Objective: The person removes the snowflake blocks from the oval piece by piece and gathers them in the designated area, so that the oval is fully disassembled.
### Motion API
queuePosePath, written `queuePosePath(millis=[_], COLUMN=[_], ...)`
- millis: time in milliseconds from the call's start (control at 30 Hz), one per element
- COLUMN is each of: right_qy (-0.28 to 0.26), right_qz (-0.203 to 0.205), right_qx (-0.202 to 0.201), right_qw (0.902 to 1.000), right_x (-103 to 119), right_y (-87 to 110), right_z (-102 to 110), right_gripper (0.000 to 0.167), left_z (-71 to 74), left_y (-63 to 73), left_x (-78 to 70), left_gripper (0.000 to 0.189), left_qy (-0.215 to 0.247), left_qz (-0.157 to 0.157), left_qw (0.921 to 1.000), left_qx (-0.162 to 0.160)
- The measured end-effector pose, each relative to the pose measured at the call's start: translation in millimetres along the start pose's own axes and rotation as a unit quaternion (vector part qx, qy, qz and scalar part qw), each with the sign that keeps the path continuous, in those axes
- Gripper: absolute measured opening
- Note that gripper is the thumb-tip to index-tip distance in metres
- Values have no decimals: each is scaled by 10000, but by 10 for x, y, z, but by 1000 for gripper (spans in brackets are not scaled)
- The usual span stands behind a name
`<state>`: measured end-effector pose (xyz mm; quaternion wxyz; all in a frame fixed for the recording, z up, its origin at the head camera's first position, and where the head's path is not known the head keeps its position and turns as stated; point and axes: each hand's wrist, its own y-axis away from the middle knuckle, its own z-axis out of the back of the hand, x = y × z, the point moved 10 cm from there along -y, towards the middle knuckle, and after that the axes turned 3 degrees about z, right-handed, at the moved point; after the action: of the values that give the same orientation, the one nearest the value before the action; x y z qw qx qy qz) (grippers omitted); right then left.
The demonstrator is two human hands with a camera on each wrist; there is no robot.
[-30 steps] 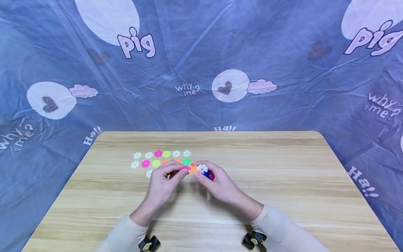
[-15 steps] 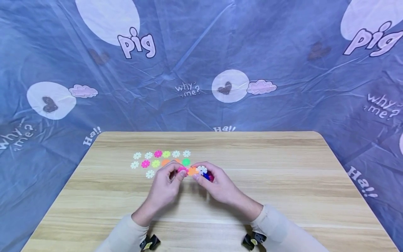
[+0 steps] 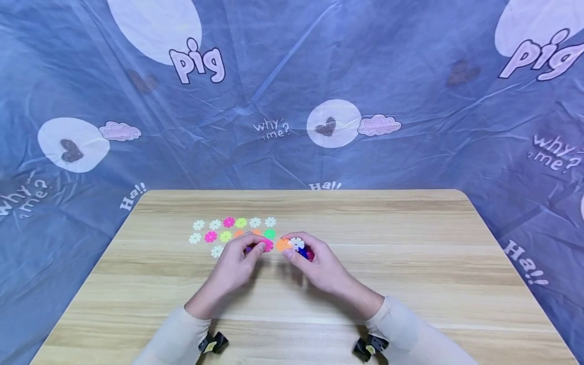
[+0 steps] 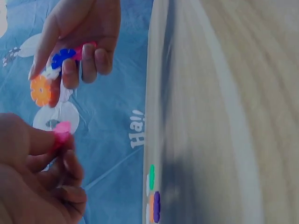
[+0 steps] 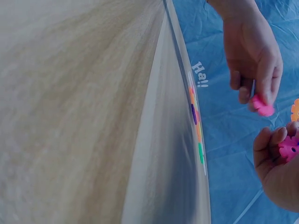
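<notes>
My left hand [image 3: 234,261] pinches a pink snowflake disc [image 3: 268,245] between thumb and forefinger. Facing it, my right hand [image 3: 319,266] holds a joined string of discs: an orange disc [image 3: 283,245] at the thumb tip, then a white disc [image 3: 297,244], a blue disc [image 4: 63,58] and a pink disc [image 5: 289,148] against the curled fingers. A narrow gap separates the left hand's pink disc from the orange one. Both hands are above the table, and the left wrist view shows the right hand's fingers curled round the blue and pink end.
Loose discs lie in rows on the wooden table [image 3: 410,253], among them a green disc [image 3: 269,234], a yellow disc [image 3: 225,236] and a white disc [image 3: 198,224]. My left hand covers part of the nearer rows. A printed blue cloth [image 3: 292,76] hangs behind the table.
The pink disc met the orange disc's edge in the earlier frames and now stands apart from it. The right hand with its string has shifted slightly right. The table's visible discs stay put.
</notes>
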<state>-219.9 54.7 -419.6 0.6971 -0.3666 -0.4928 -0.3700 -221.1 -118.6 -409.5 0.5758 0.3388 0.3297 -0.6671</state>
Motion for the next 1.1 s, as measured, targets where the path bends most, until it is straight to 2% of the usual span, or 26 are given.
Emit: queuePosePath(millis=[67,233,400,600,867,1100], right_qy=[-7,-33,22,66,57,137], right_qz=[-21,-28,-55,-76,-106,-36], right_qx=[4,2,-10,-9,19,-58], right_qw=[10000,10000,10000,9999,9999,9999], right_x=[-7,-19,-33,-44,-67,-54], right_y=[-1,4,14,22,35,27], right_z=[3,11,21,18,12,32], right_gripper=[37,37,37,37,36,35], left_z=[-17,-61,-87,-129,-226,-240], left_y=[-49,-185,-303,-368,-468,-528], left_x=[40,114,164,197,300,329], left_gripper=[11,5,5,6,10,12], left_qy=[-248,-631,-960,-1287,-1607,-2094], left_qz=[187,424,409,356,637,568], left_qw=[9995,9966,9937,9891,9813,9735], left_qx=[91,310,414,616,849,723])
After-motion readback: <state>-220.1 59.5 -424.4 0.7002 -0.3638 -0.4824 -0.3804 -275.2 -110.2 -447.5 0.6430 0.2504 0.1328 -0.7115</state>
